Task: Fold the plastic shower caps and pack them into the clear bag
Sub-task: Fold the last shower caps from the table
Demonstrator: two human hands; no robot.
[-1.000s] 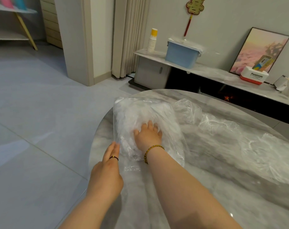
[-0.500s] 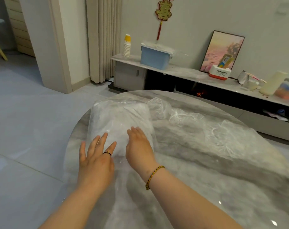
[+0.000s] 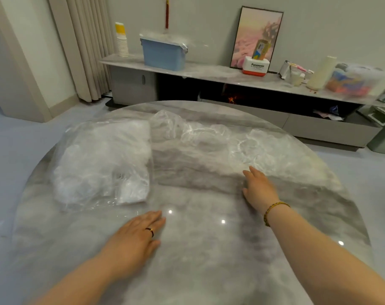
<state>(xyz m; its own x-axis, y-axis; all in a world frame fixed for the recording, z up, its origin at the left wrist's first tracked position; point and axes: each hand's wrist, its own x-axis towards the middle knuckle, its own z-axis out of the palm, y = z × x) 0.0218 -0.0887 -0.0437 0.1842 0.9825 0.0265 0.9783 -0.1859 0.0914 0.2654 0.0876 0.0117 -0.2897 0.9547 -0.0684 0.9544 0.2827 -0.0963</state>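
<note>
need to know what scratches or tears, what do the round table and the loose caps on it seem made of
Table: probably polished grey marble or a stone-look slab; cloudy veining, bright light glints. Caps: thin clear plastic film; crinkled, with the table showing through and whitish gathered rims.

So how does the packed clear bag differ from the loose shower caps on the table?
The clear bag is puffed up and whitish, stuffed full; the loose shower caps lie spread thin, marble showing through. The clear bag sits at the left of the table; the loose shower caps trail along its far side. The right hand reaches toward the loose shower caps; the left hand lies nearer the clear bag. Both are clear plastic, neither held.
</note>
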